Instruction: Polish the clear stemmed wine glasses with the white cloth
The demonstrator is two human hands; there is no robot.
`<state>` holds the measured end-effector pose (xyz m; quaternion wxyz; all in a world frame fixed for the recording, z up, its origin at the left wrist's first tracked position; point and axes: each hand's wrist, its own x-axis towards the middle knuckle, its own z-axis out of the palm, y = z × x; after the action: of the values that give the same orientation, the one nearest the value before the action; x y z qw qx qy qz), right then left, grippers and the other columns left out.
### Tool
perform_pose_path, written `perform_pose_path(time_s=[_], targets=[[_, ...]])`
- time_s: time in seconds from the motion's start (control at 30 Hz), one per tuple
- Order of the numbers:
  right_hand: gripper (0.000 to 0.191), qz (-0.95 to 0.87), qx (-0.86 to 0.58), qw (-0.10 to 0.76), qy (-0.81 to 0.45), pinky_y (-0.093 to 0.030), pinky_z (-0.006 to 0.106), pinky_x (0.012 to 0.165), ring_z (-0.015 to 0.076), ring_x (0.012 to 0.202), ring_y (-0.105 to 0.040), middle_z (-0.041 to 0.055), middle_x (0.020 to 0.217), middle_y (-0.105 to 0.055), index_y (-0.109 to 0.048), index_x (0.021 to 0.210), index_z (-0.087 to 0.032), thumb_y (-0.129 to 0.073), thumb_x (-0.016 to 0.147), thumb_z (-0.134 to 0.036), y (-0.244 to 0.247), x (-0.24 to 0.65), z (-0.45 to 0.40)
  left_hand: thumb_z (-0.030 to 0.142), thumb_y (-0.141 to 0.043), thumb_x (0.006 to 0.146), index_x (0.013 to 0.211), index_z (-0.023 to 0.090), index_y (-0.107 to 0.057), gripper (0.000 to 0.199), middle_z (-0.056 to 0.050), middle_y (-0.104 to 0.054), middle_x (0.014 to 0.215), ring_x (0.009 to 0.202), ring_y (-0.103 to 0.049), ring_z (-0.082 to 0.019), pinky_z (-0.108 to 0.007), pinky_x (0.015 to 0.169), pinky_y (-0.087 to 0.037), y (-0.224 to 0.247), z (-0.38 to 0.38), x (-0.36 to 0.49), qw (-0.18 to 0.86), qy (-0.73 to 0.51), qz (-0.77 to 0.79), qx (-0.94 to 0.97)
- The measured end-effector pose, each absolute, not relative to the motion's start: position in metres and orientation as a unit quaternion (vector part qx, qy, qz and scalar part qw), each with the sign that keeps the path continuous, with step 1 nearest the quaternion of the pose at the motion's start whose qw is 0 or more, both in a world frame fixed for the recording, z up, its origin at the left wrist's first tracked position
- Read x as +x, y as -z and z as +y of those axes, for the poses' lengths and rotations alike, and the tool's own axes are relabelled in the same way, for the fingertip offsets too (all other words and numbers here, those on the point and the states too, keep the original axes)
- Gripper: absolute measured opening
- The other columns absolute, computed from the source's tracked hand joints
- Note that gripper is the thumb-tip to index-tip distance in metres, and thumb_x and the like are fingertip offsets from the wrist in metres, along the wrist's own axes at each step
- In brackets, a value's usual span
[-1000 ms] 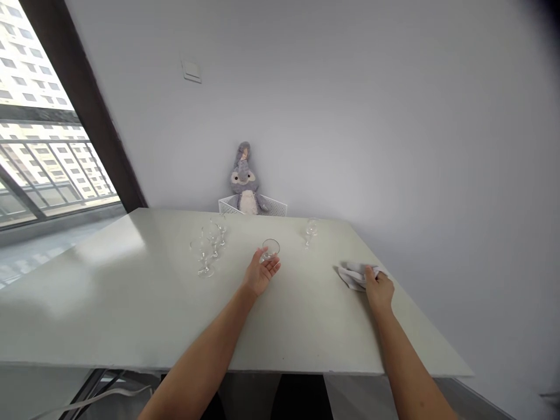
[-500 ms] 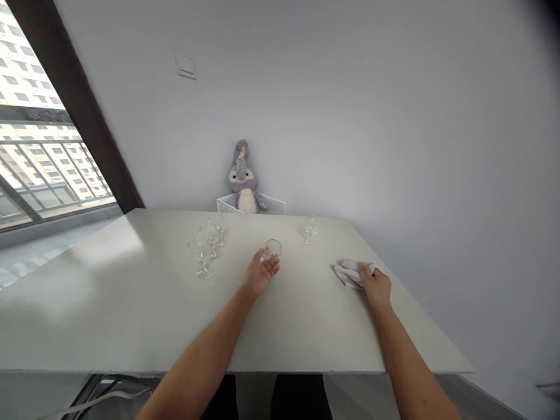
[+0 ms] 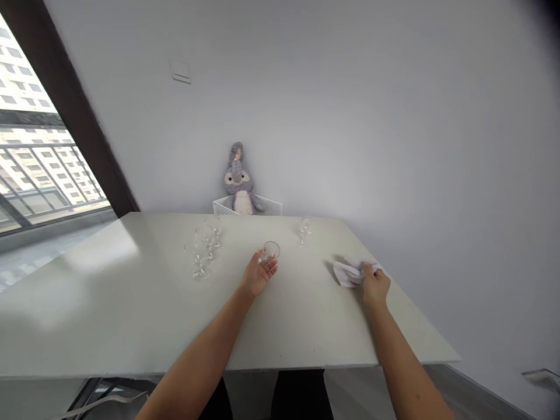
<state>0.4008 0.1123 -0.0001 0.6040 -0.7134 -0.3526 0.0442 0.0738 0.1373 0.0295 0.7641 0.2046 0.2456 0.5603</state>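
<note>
My left hand (image 3: 258, 274) is wrapped loosely around a clear stemmed glass (image 3: 272, 249), its rim tipped toward me over the middle of the table. The stem is hidden by the fingers. At the right, my right hand (image 3: 375, 284) pinches a pale cloth (image 3: 349, 273), part of which hangs free to the left of the fist. Three similar glasses stand upright in a slanting row left of my left hand, the nearest wine glass (image 3: 200, 259) in front. Another upright glass (image 3: 305, 227) is farther back, between my two hands.
The white table (image 3: 131, 315) reaches to the grey wall. Behind its far edge, a grey plush toy (image 3: 240, 181) sits in a white perforated basket (image 3: 272, 206). A window with a railing (image 3: 48, 181) is on the left. A cable (image 3: 109, 400) runs below the table's front.
My right hand has lifted the cloth slightly, and its free part has changed shape. My left hand keeps the glass in nearly the same place. The view has shifted slightly.
</note>
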Motion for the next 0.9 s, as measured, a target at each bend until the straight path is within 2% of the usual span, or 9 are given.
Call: perform_pose_path(time_s=[0.1,0.2,0.3,0.37,0.5,0.57,0.67,0.8,0.9], targets=[[0.035,-0.378,-0.703,0.603,-0.011,-0.032,0.028,0.047,0.0121,0.050,-0.037,-0.0034,0.050,-0.040,-0.044,0.056,-0.017,-0.047,0.074,-0.047,-0.015,0.379,0.106,0.041,-0.058,0.074,0.103,0.022,-0.049,0.036,-0.006,-0.061,0.094,0.079,-0.061,-0.015,-0.031,0.076,-0.046,-0.030,0.137,0.075,0.765,-0.559,0.233,0.221],[0.030,-0.465,-0.658,0.591,0.044,-0.040,0.033,0.062,0.0183,0.067,-0.049,0.0048,0.070,-0.054,-0.054,0.076,-0.014,-0.043,0.078,-0.042,-0.038,0.338,0.103,0.038,-0.059,0.074,0.103,0.025,-0.049,0.033,-0.004,-0.060,0.095,0.081,-0.061,-0.015,-0.030,0.076,-0.046,-0.031,0.136,0.075,0.752,-0.572,0.222,0.240],[0.030,-0.565,-0.592,0.567,0.100,-0.039,0.040,0.079,0.0247,0.093,-0.049,0.0130,0.095,-0.057,-0.056,0.092,-0.014,-0.039,0.081,-0.036,-0.061,0.283,0.103,0.036,-0.060,0.074,0.106,0.028,-0.047,0.035,-0.002,-0.059,0.097,0.082,-0.060,-0.014,-0.030,0.076,-0.045,-0.032,0.136,0.075,0.730,-0.593,0.221,0.257],[0.027,-0.656,-0.549,0.513,0.078,-0.036,0.042,0.085,0.0258,0.098,-0.048,0.0136,0.096,-0.058,-0.057,0.093,-0.015,-0.041,0.080,-0.033,-0.071,0.243,0.104,0.037,-0.059,0.075,0.110,0.029,-0.046,0.038,-0.001,-0.058,0.095,0.081,-0.060,-0.013,-0.030,0.076,-0.045,-0.033,0.136,0.074,0.714,-0.607,0.219,0.272],[0.027,-0.779,-0.466,0.402,-0.123,-0.039,0.036,0.081,0.0223,0.094,-0.052,0.0101,0.099,-0.059,-0.054,0.101,-0.017,-0.047,0.078,-0.029,-0.074,0.187,0.107,0.040,-0.054,0.077,0.110,0.024,-0.047,0.037,-0.001,-0.058,0.090,0.080,-0.057,-0.013,-0.027,0.075,-0.044,-0.035,0.139,0.067,0.658,-0.635,0.244,0.323],[0.024,-0.755,-0.443,0.390,-0.287,-0.043,0.031,0.069,0.0180,0.075,-0.056,0.0056,0.082,-0.062,-0.053,0.098,-0.017,-0.046,0.079,-0.030,-0.068,0.177,0.114,0.044,-0.051,0.077,0.107,0.023,-0.048,0.036,-0.002,-0.058,0.086,0.076,-0.056,-0.014,-0.027,0.071,-0.045,-0.034,0.141,0.063,0.636,-0.622,0.278,0.362],[0.021,-0.653,-0.380,0.377,-0.535,-0.041,0.025,0.051,0.0129,0.047,-0.053,-0.0023,0.052,-0.056,-0.052,0.085,-0.017,-0.048,0.078,-0.037,-0.052,0.178,0.129,0.049,-0.045,0.078,0.103,0.021,-0.048,0.037,-0.002,-0.057,0.081,0.072,-0.054,-0.015,-0.029,0.067,-0.044,-0.028,0.145,0.060,0.591,-0.587,0.349,0.430],[0.024,-0.456,-0.326,0.457,-0.691,-0.039,0.022,0.042,0.0102,0.038,-0.050,-0.0031,0.050,-0.056,-0.051,0.074,-0.017,-0.062,0.069,-0.038,-0.027,0.187,0.146,0.043,-0.049,0.077,0.103,0.019,-0.051,0.036,-0.003,-0.056,0.085,0.076,-0.052,-0.015,-0.030,0.073,-0.042,-0.023,0.147,0.063,0.501,-0.536,0.474,0.487],[0.023,-0.338,-0.290,0.520,-0.729,-0.038,0.020,0.038,0.0079,0.033,-0.045,-0.0059,0.044,-0.051,-0.050,0.070,-0.018,-0.064,0.066,-0.036,-0.019,0.195,0.152,0.034,-0.055,0.073,0.115,0.021,-0.048,0.045,-0.005,-0.055,0.103,0.077,-0.052,-0.012,-0.027,0.074,-0.042,-0.028,0.145,0.065,0.530,-0.522,0.427,0.515]])
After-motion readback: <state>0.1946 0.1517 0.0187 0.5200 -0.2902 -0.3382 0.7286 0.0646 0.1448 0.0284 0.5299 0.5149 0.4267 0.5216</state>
